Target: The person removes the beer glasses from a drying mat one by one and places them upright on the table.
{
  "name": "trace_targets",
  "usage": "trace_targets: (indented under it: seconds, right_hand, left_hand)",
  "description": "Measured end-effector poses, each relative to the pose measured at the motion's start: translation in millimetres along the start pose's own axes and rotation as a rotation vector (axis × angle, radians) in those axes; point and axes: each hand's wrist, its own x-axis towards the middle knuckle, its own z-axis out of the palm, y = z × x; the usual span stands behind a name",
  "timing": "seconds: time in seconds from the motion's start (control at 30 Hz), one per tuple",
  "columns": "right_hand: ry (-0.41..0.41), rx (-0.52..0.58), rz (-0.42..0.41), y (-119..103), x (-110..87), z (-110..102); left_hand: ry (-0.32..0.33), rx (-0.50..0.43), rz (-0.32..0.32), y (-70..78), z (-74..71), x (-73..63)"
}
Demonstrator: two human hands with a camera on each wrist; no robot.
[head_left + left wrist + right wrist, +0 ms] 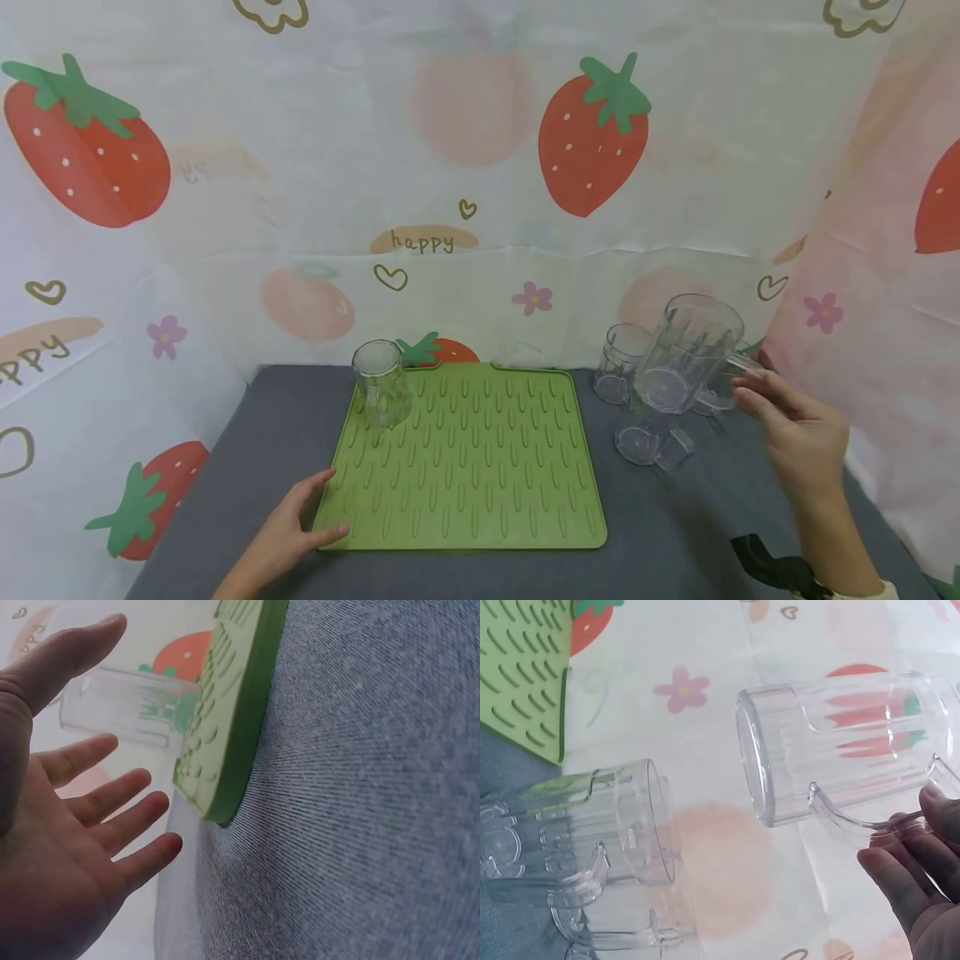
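Note:
Raised over the right part of the table, a clear mug (688, 354) is tilted, and my right hand (797, 429) grips its handle. In the right wrist view, thumb and fingers pinch that handle (855, 825). Beneath and behind it stand other clear mugs (621, 358), partly hidden by the lifted one. Another clear mug (381, 383) stands at the far left corner of the green ridged mat (480, 467). Beside the mat's near left edge is my left hand (281, 525), fingers spread and holding nothing. Its palm (60, 862) shows in the left wrist view.
Grey cloth covers the table (540, 575) under the mat. A white curtain (480, 192) printed with strawberries and flowers hangs behind the table and along both sides. A black strap (780, 571) sits on the right wrist.

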Motion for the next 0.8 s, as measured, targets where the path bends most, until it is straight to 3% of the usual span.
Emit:
trace_targets:
  seconds: [0.17, 0.4, 0.67, 0.8]
  right_hand:
    - [0.015, 0.033, -0.022, 2, 1.5, -5]
    - [0.091, 0.022, 0.013, 3, 3.3, -12]
    - [0.139, -0.007, 0.046, 3, 1.6, -22]
    - [0.179, -0.045, 0.068, 2, 0.4, -25]
  left_hand:
    - [-0.022, 0.082, -0.034, -4.5, 0.6, 2.7]
    - [-0.011, 0.150, -0.014, -9.3, 0.7, 1.5]
    - [-0.081, 0.180, -0.091, -13.5, 0.6, 9.3]
    - [-0.105, 0.197, -0.096, -15.3, 1.0, 13.1]
